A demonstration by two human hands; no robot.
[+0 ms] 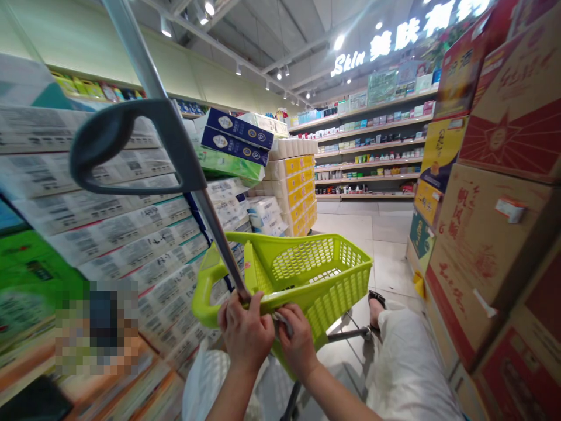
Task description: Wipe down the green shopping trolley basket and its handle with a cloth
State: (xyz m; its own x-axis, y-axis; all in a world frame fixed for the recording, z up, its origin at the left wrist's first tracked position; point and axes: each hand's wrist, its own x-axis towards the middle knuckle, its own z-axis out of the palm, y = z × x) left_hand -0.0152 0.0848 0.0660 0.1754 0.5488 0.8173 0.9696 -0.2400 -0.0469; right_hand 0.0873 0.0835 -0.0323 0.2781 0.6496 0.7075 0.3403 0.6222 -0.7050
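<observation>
Green basket [339, 304], perforated floor showing! On its near rim, the left hand [249, 334] curls its fingers over; the right hand [298, 342] pinches a pale scrap [284, 321], fingers nearly closed; cartons [467, 240] tower to its right.

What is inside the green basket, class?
Its holed far wall, part of its bottom, and a panel beside the green handle. The near rim hides the nearer bottom.

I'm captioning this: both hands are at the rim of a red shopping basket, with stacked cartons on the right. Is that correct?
The colour is wrong: the head view shows a yellow-green basket. The left hand and right hand are at its rim, stacked cartons on the right.
</observation>
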